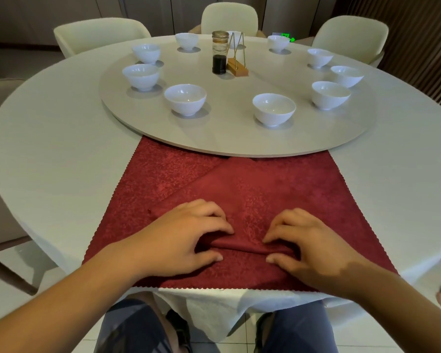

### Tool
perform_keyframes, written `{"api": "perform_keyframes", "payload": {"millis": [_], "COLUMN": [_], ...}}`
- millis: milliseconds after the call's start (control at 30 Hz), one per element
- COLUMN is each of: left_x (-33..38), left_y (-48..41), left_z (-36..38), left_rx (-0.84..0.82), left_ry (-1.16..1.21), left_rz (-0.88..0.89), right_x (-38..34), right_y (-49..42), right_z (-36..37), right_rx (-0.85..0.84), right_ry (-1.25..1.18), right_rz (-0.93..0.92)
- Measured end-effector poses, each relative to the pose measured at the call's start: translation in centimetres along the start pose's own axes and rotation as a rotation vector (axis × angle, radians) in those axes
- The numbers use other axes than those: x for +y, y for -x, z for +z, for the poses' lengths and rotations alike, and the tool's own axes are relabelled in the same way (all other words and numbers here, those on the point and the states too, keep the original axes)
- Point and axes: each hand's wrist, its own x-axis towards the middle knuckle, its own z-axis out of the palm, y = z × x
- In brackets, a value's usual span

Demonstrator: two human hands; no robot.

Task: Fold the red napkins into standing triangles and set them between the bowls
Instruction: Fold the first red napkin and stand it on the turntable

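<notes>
Head view: 1 dark red square cloth napkin [252,189] lies spread on the white-clothed round table [61,149] at its near edge. Its far edge runs under the rim of the beige round turntable [227,138], and 1 layer is folded diagonally across it. The left hand [186,235] and right hand [306,245] sit close together, each pinching the same raised ridge of the cloth between thumb and curled fingers. White ceramic bowls [185,99] ring the turntable, apart from the napkin. A glass bottle of dark sauce [219,52] stands at the turntable's centre.
</notes>
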Motion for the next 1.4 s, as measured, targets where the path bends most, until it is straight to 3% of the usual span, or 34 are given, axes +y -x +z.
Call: {"api": "perform_keyframes", "payload": {"millis": [133,300,400,533,600,800,1000,1400], "left_x": [-0.6,-1.1,-2.6,-3.3,-3.6,-3.8,-4.0,-5.0], "left_y": [-0.3,-2.0,-2.3,-1.6,-1.8,-2.9,-3.6,-4.4], "left_z": [0.3,-0.4,-0.5,-1.4,-1.7,-2.3,-2.5,-1.3], "left_rx": [0.116,0.338,0.257,0.04,0.007,0.071,0.077,0.161], "left_ry": [-0.005,0.111,0.121,0.299,0.293,0.385,0.488,0.521], "left_rz": [-0.015,-0.108,-0.063,-0.192,-0.206,-0.33,-0.311,-0.332], "right_x": [0.3,0.9,2.0,2.7,2.9,2.8,3.6,3.9], "right_y": [-0.8,-2.7,-3.3,-3.0,-3.1,-4.1,-4.6,-6.9], "right_z": [0.2,-1.5,-1.4,-1.7,-1.9,-1.5,-1.4,0.1], "right_rx": [0.121,0.239,0.205,0.061,0.046,0.142,0.206,0.352], "right_ry": [0.005,-0.259,-0.292,-0.376,-0.381,-0.37,-0.4,-0.384], "right_rz": [-0.057,0.093,0.101,0.145,0.168,0.167,0.148,0.403]}}
